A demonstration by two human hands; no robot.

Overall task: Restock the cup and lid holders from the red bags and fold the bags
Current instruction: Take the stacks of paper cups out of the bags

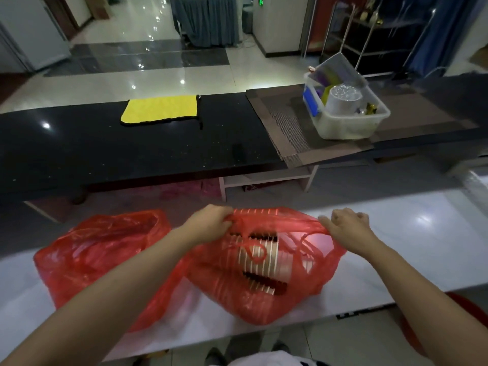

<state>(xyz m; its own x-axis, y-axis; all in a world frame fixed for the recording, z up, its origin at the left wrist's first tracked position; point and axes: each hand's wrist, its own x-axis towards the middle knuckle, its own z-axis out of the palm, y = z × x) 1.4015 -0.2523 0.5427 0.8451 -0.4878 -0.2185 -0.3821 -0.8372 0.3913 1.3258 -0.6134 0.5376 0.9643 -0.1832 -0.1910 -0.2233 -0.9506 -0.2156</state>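
Two red plastic bags lie on the white counter (396, 247) in front of me. The right bag (264, 299) holds a stack of cups (260, 262) lying on its side, seen through the thin plastic. My left hand (211, 223) grips the left side of this bag's mouth. My right hand (348, 228) pinches the right side and stretches the plastic outward. The left bag (92, 254) sits slumped and open beside my left forearm, with nothing touching it.
Behind the white counter runs a black counter (105, 154) with a yellow cloth (161, 109) on it. A brown mat (290, 128) at its right carries a clear plastic bin (343, 128) with stacked clear lids (346, 97) and small items. A shiny tiled floor lies beyond.
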